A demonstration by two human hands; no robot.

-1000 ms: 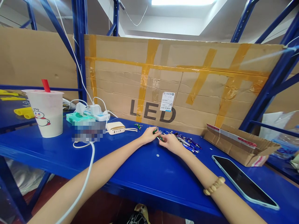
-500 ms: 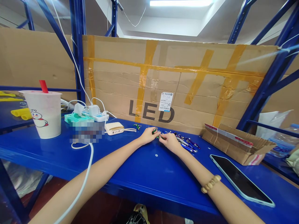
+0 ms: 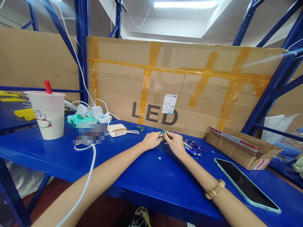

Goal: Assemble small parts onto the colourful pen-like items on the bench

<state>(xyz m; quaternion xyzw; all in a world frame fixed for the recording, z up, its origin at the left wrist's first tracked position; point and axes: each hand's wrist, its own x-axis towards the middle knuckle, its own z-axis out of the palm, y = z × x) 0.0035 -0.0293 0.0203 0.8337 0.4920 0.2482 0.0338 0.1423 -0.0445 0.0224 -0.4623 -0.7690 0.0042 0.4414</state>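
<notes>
My left hand (image 3: 151, 140) is closed in a pinch on a small silvery metal piece, mostly covered by the fingertips. Close against it, my right hand (image 3: 176, 144) pinches a small green ring (image 3: 163, 131) that stands up between the two hands. Whether the ring and the metal piece are joined, I cannot tell. Just right of my right hand lies a loose pile of slim blue and silver pieces (image 3: 193, 148), partly hidden by that hand; they look like pens or clips. A few small green pieces (image 3: 140, 128) lie left of my left hand.
On the blue table (image 3: 151, 179), a phone (image 3: 247, 184) and an open cardboard box (image 3: 241, 148) lie at right. A drink cup (image 3: 50, 116), a power strip (image 3: 103, 118) and a cream device (image 3: 117, 130) stand at left. A white cable (image 3: 88, 176) crosses my left forearm. Cardboard (image 3: 184, 82) walls the back.
Both hands have turned slightly at the same spot. A green ring now shows upright between the fingertips, where small dark green pieces showed before. The view has shifted slightly.
</notes>
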